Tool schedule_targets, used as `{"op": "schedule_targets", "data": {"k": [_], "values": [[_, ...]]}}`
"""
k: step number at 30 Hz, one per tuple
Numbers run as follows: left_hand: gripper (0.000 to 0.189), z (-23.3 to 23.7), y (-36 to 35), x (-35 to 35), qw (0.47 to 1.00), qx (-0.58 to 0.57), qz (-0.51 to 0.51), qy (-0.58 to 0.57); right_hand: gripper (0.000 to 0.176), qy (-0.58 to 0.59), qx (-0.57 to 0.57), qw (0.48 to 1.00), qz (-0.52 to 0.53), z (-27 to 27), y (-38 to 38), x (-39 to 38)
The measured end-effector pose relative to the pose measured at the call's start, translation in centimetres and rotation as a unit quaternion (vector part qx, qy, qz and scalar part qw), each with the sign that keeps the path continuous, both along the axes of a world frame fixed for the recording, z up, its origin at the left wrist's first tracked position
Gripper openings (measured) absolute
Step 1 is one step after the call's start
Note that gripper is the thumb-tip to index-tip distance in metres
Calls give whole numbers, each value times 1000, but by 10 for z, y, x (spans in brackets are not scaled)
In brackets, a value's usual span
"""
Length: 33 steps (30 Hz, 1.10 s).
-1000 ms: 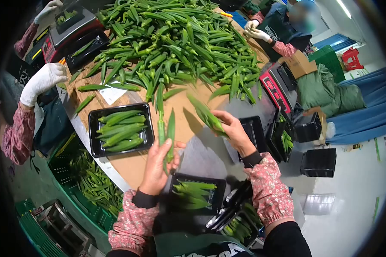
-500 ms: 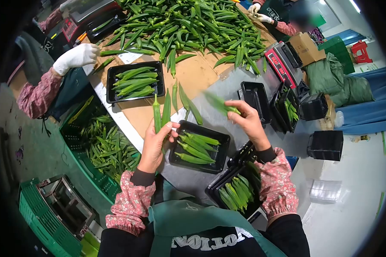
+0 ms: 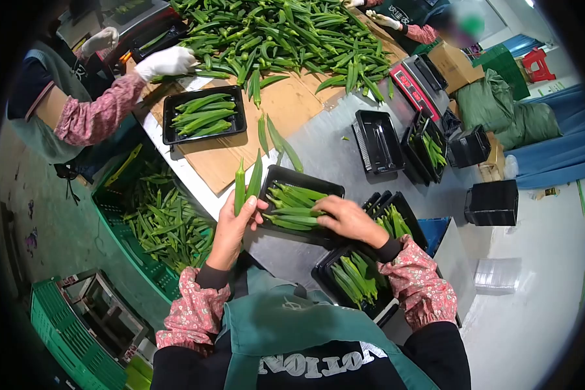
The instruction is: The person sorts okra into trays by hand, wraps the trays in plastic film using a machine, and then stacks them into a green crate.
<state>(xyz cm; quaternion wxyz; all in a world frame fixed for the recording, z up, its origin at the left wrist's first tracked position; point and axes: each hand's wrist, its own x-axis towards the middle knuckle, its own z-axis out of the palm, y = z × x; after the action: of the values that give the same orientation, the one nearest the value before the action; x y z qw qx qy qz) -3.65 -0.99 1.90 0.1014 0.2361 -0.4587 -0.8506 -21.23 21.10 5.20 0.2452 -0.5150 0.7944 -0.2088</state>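
Two upright green okra pods (image 3: 255, 177) are held by my left hand (image 3: 229, 229), its thumb pressed across them. A black tray (image 3: 273, 171) lies just right of that hand, with several okra pods in it. Over the tray's right part is my right hand (image 3: 352, 222), fingers curled on an okra pod (image 3: 296, 211) that rests among the others; its far end is hidden under the fingers. Beyond the tray, loose okra pods (image 3: 285, 144) lie on the cardboard and metal tabletop.
A large okra heap (image 3: 286, 39) covers the table's far side. Another filled tray (image 3: 239, 140) stands left, near a co-worker's gloved hand (image 3: 166, 63). Right are empty trays (image 3: 378, 140), a scale (image 3: 413, 88) and filled trays (image 3: 357, 278). A green crate (image 3: 120, 218) holds okra.
My right hand has come down and left, bringing an okra pod into the tray. My left hand keeps its two pods. A co-worker's gloved hand at left has moved right towards the heap.
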Motion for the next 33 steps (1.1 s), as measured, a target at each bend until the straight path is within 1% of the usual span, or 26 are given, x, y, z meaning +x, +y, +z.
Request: {"op": "schedule_targets", "data": {"k": [1,3,5,7,8,9,10,11,12,13,15,17,18,19,21,22,23,24,25,26,27,29,31,32,33], "values": [[41,1,1,0,1000,-13,-5,-3,22,55,-21,998,-16,6,2,-2],[44,4,2,-1,999,-41,-14,-8,21,59,-39,991,-117,18,6,-9],[45,-2,4,-4,994,-88,-59,-10,21,44,-27,987,-152,27,12,-15],[43,-3,7,-15,982,-158,-100,11,26,-69,3,980,-187,31,13,-12],[43,0,13,-20,986,-112,-123,3,30,-164,-36,960,-226,28,12,-6],[41,-4,19,-27,985,-94,-144,17,35,-258,-73,927,-261,23,9,3],[40,0,25,-32,975,-113,-188,31,43,-315,-87,903,-280,27,1,12],[39,6,29,-36,963,-132,-230,43,41,-362,-153,875,-282,28,-8,20],[36,11,31,-40,937,-211,-278,30,36,-405,-177,843,-306,29,-13,21],[38,18,36,-42,938,-174,-301,18,31,-446,-203,808,-327,29,-17,21],[40,1,41,-46,948,-252,-189,45,24,-438,-216,798,-353,24,-18,14],[41,-12,34,-48,986,-134,-91,-35,16,-434,-220,783,-388,25,-13,3],[41,-11,24,-46,997,-50,-56,-29,17,-434,-224,776,-399,24,-8,-2],[42,-12,16,-45,1000,-19,-10,-7,18,-434,-228,769,-411,21,-3,-8],[39,-5,1,-39,998,53,25,-5,22,-395,-196,797,-413,19,6,-16],[39,-3,-4,-34,998,54,21,-12,24,-378,-179,809,-413,19,7,-18],[38,-2,-8,-28,998,53,18,-20,23,-265,-154,874,-377,17,6,-19],[38,-1,-11,-23,998,52,14,-29,21,-148,-128,922,-333,21,1,-19],[38,-2,-10,-21,998,59,18,-32,20,-28,-101,953,-284,24,-3,-19],[37,-4,-8,-19,997,65,20,-34,20,142,-143,964,-175,23,-12,-15],[37,-5,-5,-17,997,71,21,-34,23,205,-109,965,-123,23,-21,-7],[39,-10,0,-18,995,91,39,-10,25,199,-20,978,-51,17,-38,8],[41,-12,3,-18,990,119,71,7,26,164,-84,981,-60,7,-48,10],[42,-12,-4,-13,994,97,41,21,27,145,-115,981,-61,4,-51,10],[43,-9,-3,-13,992,100,62,37,27,141,-123,979,-86,5,-51,7]]}}
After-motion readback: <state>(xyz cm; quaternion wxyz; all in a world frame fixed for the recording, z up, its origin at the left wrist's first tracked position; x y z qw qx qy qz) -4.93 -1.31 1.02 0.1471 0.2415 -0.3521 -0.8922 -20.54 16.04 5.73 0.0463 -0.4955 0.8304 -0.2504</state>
